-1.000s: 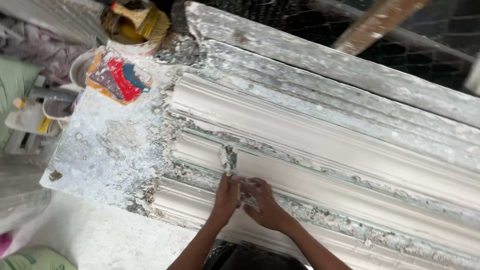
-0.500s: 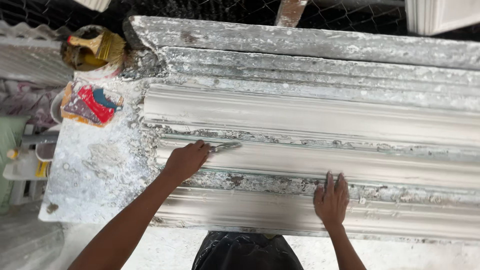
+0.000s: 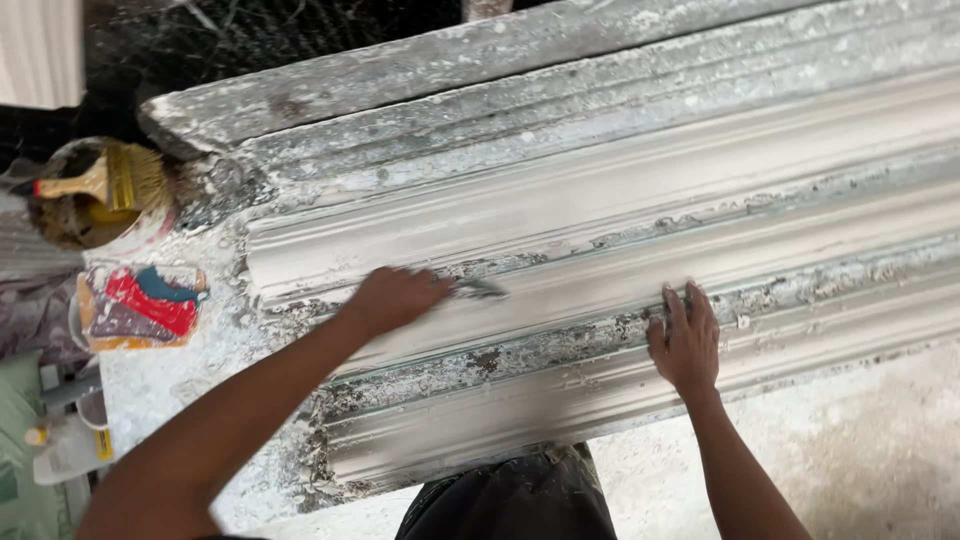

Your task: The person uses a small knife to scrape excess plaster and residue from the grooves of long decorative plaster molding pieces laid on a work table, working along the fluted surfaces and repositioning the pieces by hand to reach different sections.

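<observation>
Since half a second ago the left hand (image 3: 392, 298) has slid along the groove of the moulding (image 3: 620, 190), its scraper (image 3: 480, 290) now pointing further right, while the right hand (image 3: 686, 342) has stayed flat, fingers spread, on the lower ridge. The left hand is clenched around the scraper's handle, blade laid in the channel between two profiles; the work looks like scraping crusted plaster from the mould, mid-stroke. The next stroke likely needs steady pressure along the same channel. At the left of the surface (image 3: 150, 380), a bucket (image 3: 95, 215) holds a yellow-bristled brush (image 3: 105, 183).
</observation>
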`<state>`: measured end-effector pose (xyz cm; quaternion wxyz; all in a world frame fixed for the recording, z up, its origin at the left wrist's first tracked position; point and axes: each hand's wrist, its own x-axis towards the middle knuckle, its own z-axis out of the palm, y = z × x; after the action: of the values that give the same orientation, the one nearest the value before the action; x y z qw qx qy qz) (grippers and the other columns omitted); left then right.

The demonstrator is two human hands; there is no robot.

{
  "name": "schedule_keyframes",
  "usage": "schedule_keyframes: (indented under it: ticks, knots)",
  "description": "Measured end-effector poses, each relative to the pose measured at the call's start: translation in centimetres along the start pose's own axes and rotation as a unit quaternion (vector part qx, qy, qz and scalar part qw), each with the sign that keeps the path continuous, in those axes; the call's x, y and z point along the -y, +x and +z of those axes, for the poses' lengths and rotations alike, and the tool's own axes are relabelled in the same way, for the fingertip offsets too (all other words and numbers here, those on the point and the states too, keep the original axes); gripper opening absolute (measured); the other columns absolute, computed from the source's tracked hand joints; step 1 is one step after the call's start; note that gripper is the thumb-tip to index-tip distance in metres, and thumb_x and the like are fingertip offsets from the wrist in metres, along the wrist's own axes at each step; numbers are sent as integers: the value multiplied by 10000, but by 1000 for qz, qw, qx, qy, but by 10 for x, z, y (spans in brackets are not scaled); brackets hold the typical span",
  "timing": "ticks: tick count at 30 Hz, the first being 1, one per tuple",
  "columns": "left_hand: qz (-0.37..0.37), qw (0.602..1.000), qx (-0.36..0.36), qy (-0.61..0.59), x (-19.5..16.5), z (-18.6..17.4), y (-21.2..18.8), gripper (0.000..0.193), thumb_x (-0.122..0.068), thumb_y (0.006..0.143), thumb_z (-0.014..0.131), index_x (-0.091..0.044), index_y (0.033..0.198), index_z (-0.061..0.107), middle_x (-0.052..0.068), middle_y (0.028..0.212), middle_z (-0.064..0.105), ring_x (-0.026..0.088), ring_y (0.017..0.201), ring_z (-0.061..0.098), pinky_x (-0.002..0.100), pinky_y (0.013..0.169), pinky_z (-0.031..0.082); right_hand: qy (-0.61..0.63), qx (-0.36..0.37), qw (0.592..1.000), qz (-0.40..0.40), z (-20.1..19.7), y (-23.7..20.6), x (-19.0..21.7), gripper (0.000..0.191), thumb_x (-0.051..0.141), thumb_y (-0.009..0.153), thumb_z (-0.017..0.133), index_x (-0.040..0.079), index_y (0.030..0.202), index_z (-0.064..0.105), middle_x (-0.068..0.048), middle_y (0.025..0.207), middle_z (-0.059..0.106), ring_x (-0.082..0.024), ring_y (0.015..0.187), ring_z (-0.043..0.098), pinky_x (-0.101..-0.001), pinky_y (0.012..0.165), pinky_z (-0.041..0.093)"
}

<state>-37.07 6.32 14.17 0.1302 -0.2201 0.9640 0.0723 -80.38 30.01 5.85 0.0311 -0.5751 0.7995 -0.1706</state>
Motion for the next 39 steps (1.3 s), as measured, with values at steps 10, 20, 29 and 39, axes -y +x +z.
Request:
schedule_keyframes:
  ticks: [10, 20, 29, 39]
  knots:
    - [66, 997, -31, 0, -2, -11, 44, 387, -148, 990, 513, -161, 1375, 544, 128, 1047, 679, 304, 767, 733, 450, 557, 595, 1, 1, 1000, 1, -11, 1, -1, 566, 274, 953, 571, 181, 1509, 511, -193, 1620, 383, -404, 1535, 334, -567, 1235, 295]
    - [128, 983, -131, -3, -78, -15, 200, 316, -170, 996, 513, -103, 1295, 590, 139, 879, 706, 300, 593, 709, 449, 454, 555, -11, 41, 999, 11, -5, 7, -12, 623, 403, 972, 532, 167, 1541, 441, -223, 1636, 309, -423, 1522, 267, -654, 1185, 257]
    - [112, 986, -126, -17, -167, -74, 344, 131, -171, 961, 544, -125, 1026, 648, 133, 853, 716, 336, 721, 736, 486, 533, 573, 194, -11, 979, -58, -10, -1, -55, 469, 324, 1053, 517, 61, 1441, 492, -244, 1584, 373, -450, 1504, 322, -568, 1235, 288]
    - [104, 986, -118, 55, -229, -100, 467, 236, -169, 1006, 524, -141, 1231, 585, 86, 855, 688, 314, 645, 702, 462, 492, 540, 77, -60, 995, -24, -82, 86, -369, 532, 293, 1018, 527, 41, 1482, 459, -274, 1585, 380, -466, 1522, 276, -620, 1240, 243]
